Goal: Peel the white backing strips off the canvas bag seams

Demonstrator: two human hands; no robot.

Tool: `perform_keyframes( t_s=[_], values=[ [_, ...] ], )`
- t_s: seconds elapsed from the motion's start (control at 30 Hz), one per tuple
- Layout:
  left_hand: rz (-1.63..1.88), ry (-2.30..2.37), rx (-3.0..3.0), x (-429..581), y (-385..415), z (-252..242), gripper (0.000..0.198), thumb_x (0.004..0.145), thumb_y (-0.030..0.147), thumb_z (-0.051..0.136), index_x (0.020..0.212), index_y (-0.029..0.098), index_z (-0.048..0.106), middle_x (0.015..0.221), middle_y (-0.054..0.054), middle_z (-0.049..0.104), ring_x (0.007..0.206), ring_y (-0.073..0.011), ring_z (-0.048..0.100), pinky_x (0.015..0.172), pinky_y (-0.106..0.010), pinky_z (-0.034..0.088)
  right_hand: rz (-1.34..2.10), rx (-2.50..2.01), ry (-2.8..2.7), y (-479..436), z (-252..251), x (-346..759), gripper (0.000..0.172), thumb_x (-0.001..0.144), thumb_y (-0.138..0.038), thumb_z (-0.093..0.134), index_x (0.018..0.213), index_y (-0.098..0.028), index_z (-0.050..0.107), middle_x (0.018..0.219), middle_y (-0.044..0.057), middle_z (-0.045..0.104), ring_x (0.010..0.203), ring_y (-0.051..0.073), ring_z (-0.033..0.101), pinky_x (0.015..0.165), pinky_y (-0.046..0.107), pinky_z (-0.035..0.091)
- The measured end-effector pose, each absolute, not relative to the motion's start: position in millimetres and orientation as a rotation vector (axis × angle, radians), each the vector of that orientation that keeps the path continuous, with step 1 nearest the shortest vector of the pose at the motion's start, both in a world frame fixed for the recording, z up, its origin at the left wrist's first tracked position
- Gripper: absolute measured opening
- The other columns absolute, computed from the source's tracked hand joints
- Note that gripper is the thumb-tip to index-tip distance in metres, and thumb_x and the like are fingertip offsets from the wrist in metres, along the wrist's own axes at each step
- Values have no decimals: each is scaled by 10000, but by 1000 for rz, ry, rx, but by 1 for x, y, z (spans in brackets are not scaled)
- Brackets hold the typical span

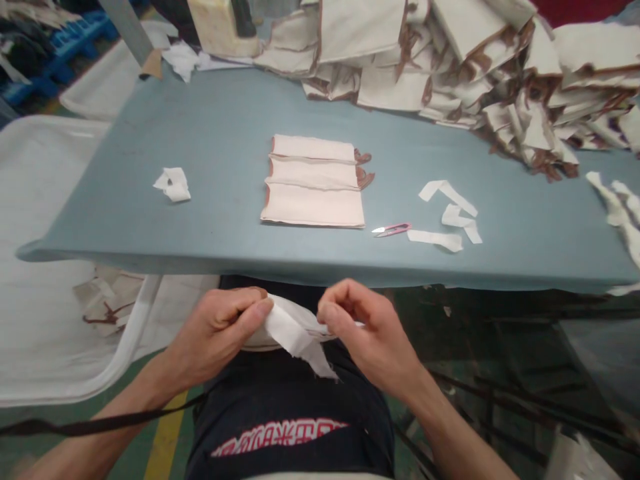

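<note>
At the table's front edge, over my lap, my left hand point(233, 320) pinches a white fabric strip point(293, 330), whose frayed end hangs down. Below the strip a cream cloth piece with a dark seam line point(257, 345) partly shows; it looks like a pouch, mostly hidden by my hands. My right hand point(367, 330) has thumb and forefinger closed on the white cloth's right end. On the table lie overlapping cream drawstring pouches point(314, 203) with brown cord loops at their right side. Pink-handled thread snips point(391, 229) rest to their right.
The blue-green table point(215, 227) carries white scrap strips point(437, 239) at right and a crumpled scrap point(173, 185) at left. A large heap of cream pouches point(395, 87) fills the back right. A white plastic tub point(145, 327) with pouches inside stands left.
</note>
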State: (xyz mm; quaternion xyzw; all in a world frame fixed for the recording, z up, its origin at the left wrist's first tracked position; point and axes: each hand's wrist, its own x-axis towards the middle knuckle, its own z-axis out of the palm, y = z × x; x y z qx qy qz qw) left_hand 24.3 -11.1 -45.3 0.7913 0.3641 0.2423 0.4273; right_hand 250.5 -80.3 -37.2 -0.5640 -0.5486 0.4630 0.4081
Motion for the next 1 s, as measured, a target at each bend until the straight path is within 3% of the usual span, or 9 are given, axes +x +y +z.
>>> perform_keyframes(
  t_s=[0.07, 0.2, 0.33, 0.4, 0.6, 0.7, 0.77, 0.87, 1.0],
  values=[
    [654, 995, 1991, 22, -13, -51, 394, 1001, 243, 473, 609, 199, 479, 581, 54, 458, 508, -100, 442, 498, -224, 328, 986, -1548, -1422, -103, -47, 248, 249, 977, -310, 613, 750, -208, 622, 687, -17, 653, 635, 140, 610, 628, 257, 462],
    [730, 1103, 1981, 22, -17, -58, 402, 997, 269, 473, 601, 201, 487, 565, 51, 467, 490, -102, 458, 482, -218, 352, 831, -1832, -1500, -127, -82, 241, 95, 904, -294, 707, 927, -204, 727, 916, 49, 783, 875, 249, 736, 814, 360, 523],
    [787, 1120, 1987, 28, -21, -57, 405, 979, 260, 482, 578, 201, 473, 553, 55, 451, 476, -94, 442, 473, -212, 349, 860, -1926, -1514, -120, -120, 233, 448, 829, -291, 799, 1252, -195, 687, 1231, 120, 758, 1163, 331, 702, 996, 444, 540],
    [824, 1133, 1991, 29, -22, -56, 411, 970, 264, 492, 564, 204, 461, 544, 59, 430, 467, -91, 425, 463, -206, 344, 813, -1902, -1481, -115, -132, 230, 574, 781, -299, 840, 1310, -190, 647, 1284, 132, 730, 1217, 340, 672, 1033, 455, 537],
    [975, 1256, 1986, 25, -21, -57, 346, 961, 239, 510, 618, 198, 537, 596, 46, 538, 519, -103, 535, 496, -180, 415, 725, -1755, -1320, -109, -143, 217, 522, 735, -304, 852, 1204, -206, 645, 1182, 104, 714, 1128, 302, 663, 1013, 439, 540],
    [1049, 1311, 1998, 25, -20, -59, 353, 958, 242, 533, 608, 205, 515, 553, 62, 473, 482, -97, 478, 450, -176, 376, 740, -1656, -1259, -100, -142, 210, 520, 729, -326, 854, 1194, -221, 646, 1189, 97, 701, 1140, 292, 644, 1015, 433, 530],
    [1112, 1358, 2011, 26, -20, -59, 375, 958, 230, 549, 590, 206, 481, 527, 75, 407, 450, -86, 403, 418, -183, 317, 770, -1593, -1213, -92, -139, 207, 395, 736, -339, 842, 1075, -231, 670, 1117, 79, 706, 1083, 276, 645, 987, 419, 527],
    [1206, 1408, 2038, 25, -20, -58, 393, 950, 230, 574, 577, 203, 454, 518, 84, 369, 441, -78, 346, 421, -200, 270, 1002, -1435, -1147, -82, -129, 205, 235, 766, -361, 812, 877, -234, 647, 844, 13, 680, 845, 214, 634, 845, 357, 532],
    [1193, 1395, 2071, 25, -21, -61, 393, 952, 246, 560, 580, 211, 436, 525, 80, 365, 441, -85, 338, 424, -221, 259, 1422, -1180, -1052, -79, -112, 204, 330, 769, -469, 829, 824, -216, 624, 706, -32, 614, 661, 143, 546, 691, 284, 482]
  ],
)
